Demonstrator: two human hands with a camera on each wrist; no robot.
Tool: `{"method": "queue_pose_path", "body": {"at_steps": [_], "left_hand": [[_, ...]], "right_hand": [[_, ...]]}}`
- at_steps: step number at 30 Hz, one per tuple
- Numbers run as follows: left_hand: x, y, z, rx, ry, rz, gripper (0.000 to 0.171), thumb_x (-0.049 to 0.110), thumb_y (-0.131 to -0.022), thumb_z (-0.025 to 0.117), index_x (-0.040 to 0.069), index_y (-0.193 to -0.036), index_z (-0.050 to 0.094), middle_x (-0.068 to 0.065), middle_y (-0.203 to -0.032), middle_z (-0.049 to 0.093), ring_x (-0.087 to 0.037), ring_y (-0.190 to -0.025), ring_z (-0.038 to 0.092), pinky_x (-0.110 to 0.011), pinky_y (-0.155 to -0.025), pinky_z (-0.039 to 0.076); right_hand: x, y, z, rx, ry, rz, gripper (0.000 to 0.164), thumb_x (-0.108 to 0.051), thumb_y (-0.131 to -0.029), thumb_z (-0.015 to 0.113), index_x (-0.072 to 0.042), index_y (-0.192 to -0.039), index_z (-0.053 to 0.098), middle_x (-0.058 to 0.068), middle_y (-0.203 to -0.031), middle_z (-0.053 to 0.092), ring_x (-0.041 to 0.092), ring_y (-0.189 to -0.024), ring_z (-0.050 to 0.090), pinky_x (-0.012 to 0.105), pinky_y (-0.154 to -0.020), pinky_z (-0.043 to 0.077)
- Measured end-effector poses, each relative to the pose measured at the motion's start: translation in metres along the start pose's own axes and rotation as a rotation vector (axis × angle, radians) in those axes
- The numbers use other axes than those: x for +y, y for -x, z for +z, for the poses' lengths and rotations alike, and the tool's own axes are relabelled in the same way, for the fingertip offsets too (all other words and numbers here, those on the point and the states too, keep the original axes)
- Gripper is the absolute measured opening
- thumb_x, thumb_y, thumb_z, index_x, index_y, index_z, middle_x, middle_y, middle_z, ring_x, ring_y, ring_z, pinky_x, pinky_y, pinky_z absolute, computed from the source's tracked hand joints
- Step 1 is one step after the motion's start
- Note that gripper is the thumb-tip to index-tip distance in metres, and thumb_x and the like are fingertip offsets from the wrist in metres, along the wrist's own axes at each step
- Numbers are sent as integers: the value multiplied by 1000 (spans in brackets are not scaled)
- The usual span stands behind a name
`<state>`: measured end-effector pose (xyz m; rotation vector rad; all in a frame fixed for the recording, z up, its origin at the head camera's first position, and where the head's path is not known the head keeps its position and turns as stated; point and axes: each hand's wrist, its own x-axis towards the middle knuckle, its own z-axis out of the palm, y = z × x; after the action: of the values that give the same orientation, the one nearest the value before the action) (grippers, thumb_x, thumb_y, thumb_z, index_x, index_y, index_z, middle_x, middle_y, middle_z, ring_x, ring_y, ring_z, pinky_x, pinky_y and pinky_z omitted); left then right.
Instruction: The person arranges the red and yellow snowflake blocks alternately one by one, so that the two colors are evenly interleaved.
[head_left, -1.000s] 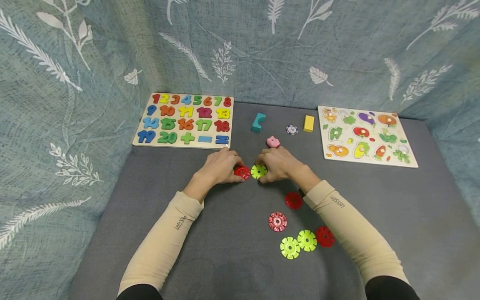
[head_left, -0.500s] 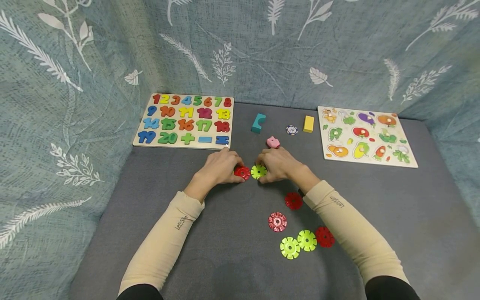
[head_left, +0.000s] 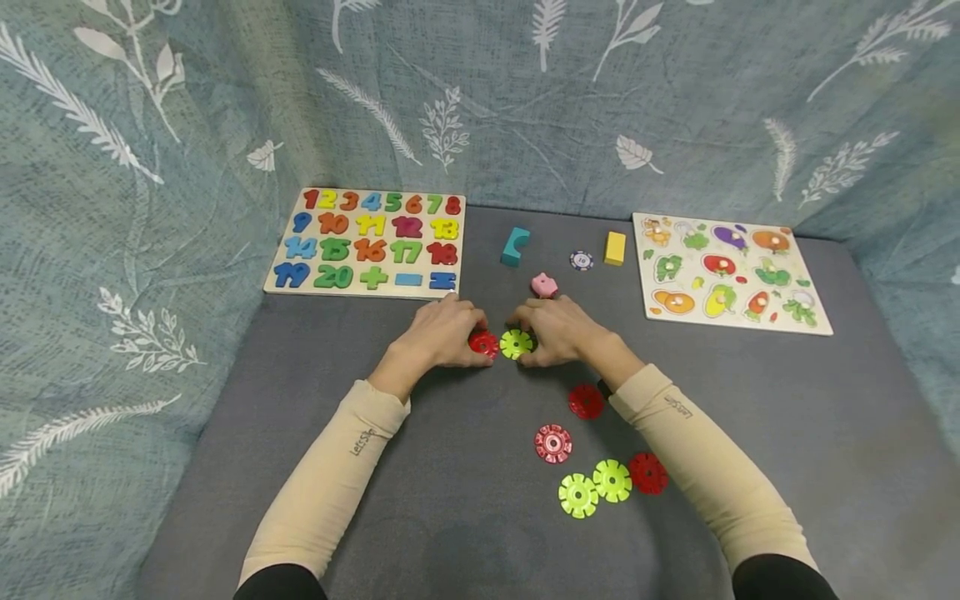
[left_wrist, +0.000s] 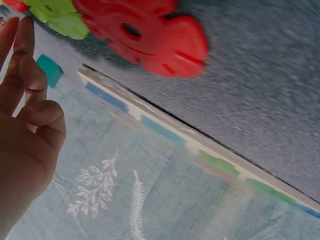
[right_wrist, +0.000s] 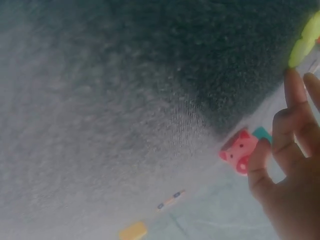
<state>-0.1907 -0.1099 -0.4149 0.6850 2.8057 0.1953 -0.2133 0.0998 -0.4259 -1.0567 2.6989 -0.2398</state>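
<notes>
In the head view my left hand (head_left: 446,333) pinches a red notched plastic disc (head_left: 483,344) between thumb and fingers. Facing it, my right hand (head_left: 558,331) pinches a light green notched disc (head_left: 516,343). The two discs stand edge to edge with a narrow gap. The left wrist view shows a larger-looking red disc (left_wrist: 145,35) near the palm side, joined to a light green disc (left_wrist: 60,16), with more red in the corner. At the right fingertips, the right wrist view shows the green disc (right_wrist: 304,44) edge-on. My palms hide part of what I hold.
Loose red discs (head_left: 586,402), a patterned red disc (head_left: 553,443) and green discs (head_left: 578,496) lie nearer me. Behind my hands are a pink pig (head_left: 543,285), teal block (head_left: 515,247), poker chip (head_left: 581,261), yellow block (head_left: 615,248), number board (head_left: 352,287) and vegetable board (head_left: 738,323).
The red disc in my left hand has tilted slightly, and the gap between it and the green disc looks a little wider. Both arms stay almost where they were.
</notes>
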Motion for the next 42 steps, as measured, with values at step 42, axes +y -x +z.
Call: {"method": "queue_pose_path", "body": {"at_steps": [42], "left_hand": [[30,-27,7,-23,-19,61,53,51,-80,72,16,-120,67,-4,-118,62,-24,-106,50,-42,-89,43]], "right_hand": [[4,99,3,-28,66,34,55,-46,-62,79,-15,-105,67,-2,-100,64,16,-88,59,35,-76,35]]}}
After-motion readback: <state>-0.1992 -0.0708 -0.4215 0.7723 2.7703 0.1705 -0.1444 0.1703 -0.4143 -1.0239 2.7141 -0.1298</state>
